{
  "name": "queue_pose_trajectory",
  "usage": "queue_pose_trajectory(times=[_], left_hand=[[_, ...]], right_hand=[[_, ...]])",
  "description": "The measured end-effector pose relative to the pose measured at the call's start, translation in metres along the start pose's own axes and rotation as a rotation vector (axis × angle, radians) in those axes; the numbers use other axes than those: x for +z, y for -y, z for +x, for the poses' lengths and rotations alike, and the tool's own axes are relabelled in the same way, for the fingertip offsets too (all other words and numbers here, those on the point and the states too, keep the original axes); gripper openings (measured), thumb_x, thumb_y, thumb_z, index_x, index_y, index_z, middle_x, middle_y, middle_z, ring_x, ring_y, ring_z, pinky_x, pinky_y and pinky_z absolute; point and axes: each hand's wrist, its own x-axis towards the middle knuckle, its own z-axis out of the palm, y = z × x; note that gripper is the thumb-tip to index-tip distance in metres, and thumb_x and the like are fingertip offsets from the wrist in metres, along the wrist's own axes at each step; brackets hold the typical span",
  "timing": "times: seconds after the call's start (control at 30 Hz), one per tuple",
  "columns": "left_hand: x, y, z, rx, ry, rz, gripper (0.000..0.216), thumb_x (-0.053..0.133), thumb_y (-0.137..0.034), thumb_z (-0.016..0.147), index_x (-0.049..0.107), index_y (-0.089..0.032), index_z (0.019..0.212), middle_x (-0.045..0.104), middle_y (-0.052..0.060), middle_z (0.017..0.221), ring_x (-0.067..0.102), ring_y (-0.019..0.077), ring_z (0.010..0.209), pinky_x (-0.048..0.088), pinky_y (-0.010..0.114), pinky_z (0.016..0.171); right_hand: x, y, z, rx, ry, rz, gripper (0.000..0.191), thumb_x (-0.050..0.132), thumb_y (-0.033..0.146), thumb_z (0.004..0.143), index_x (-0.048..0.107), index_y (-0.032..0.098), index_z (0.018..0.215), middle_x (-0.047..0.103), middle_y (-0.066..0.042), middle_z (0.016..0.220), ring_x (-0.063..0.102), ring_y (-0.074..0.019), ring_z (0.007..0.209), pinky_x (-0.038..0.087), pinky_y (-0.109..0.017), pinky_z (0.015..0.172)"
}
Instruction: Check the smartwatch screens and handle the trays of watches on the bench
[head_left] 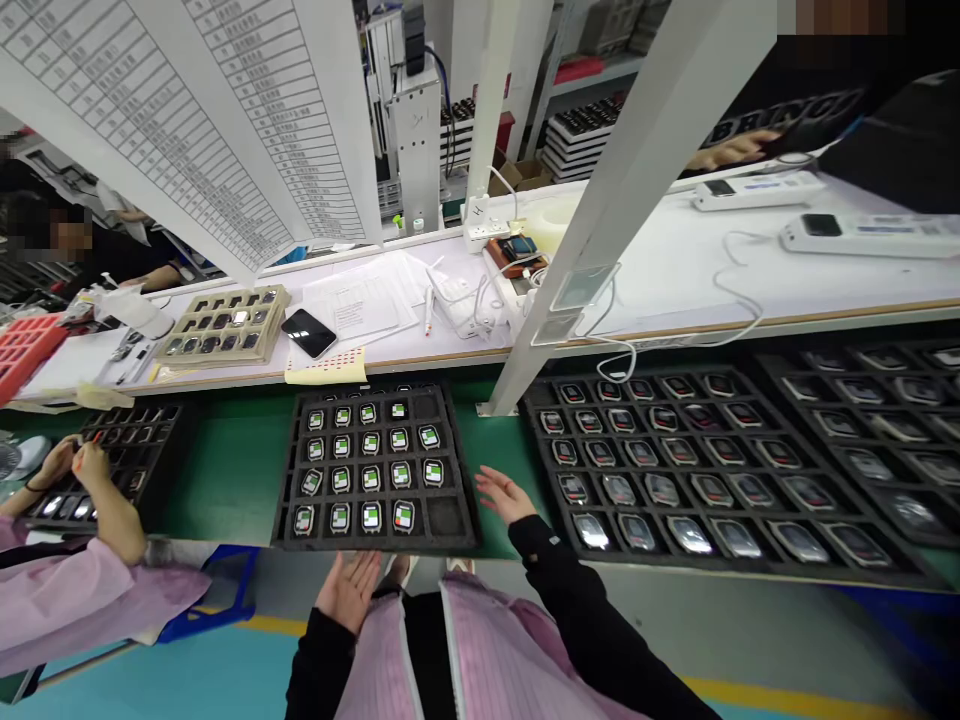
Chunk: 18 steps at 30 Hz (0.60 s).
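My left hand (349,590) is open, palm up, just below the front edge of a black foam tray (459,505). The tray holds several smartwatches with lit screens, such as one (401,475) near its right side. A slot in its far corner and one in its front corner show no watch. My right hand (504,495) hangs open with its fingers spread over the green conveyor belt (229,490), between that tray and a second black foam tray (750,535). The second tray holds several dark-screened watches. Neither hand touches anything.
A co-worker's hands (82,470) work over a black tray at the left, and another person's hand (727,150) reaches across the far right. Behind the belt, a white bench carries a beige tray, a phone, papers, cables and power testers. A white post stands above the belt.
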Motion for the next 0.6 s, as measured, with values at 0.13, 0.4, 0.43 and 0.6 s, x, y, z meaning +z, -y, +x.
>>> queue_pose_trajectory(times=[0.13, 0.4, 0.43, 0.6], left_hand=[[0.009, -0.003, -0.014, -0.123, 0.112, 0.123, 0.061, 0.024, -0.04, 0.1, 0.025, -0.002, 0.148, 0.057, 0.019, 0.131, 0.052, 0.0217, 0.127, 0.035, 0.032, 0.114], [0.109, 0.039, 0.0, -0.441, 0.335, 0.368, 0.054, 0.032, -0.045, 0.096, 0.056, -0.007, 0.127, 0.058, 0.015, 0.131, 0.054, 0.0239, 0.123, 0.032, 0.037, 0.114], [0.129, 0.049, 0.004, -0.469, 0.344, 0.424, 0.054, 0.033, -0.044, 0.096, 0.056, -0.006, 0.127, 0.057, 0.016, 0.132, 0.055, 0.0242, 0.122, 0.034, 0.037, 0.113], [0.209, 0.108, 0.043, -0.564, 0.213, 0.782, 0.045, 0.04, -0.035, 0.093, 0.056, -0.005, 0.123, 0.056, 0.019, 0.128, 0.056, 0.0242, 0.119, 0.04, 0.035, 0.105]], right_hand=[[-0.053, 0.008, -0.004, 0.016, -0.173, 0.074, 0.029, 0.07, 0.023, 0.062, 0.065, 0.015, 0.089, 0.068, -0.009, 0.085, 0.066, -0.0217, 0.076, 0.054, -0.029, 0.061], [-0.171, 0.005, -0.015, 0.012, -0.812, 0.212, 0.027, 0.066, 0.021, 0.065, 0.049, 0.019, 0.087, 0.059, -0.003, 0.081, 0.063, -0.0192, 0.078, 0.056, -0.026, 0.059], [-0.177, 0.002, -0.017, 0.018, -0.852, 0.225, 0.03, 0.067, 0.019, 0.064, 0.049, 0.019, 0.088, 0.059, -0.003, 0.084, 0.063, -0.0192, 0.079, 0.057, -0.026, 0.061], [-0.182, -0.012, -0.017, 0.098, -0.779, 0.35, 0.032, 0.067, 0.011, 0.071, 0.049, 0.016, 0.097, 0.06, -0.004, 0.086, 0.064, -0.0177, 0.077, 0.058, -0.027, 0.067]])
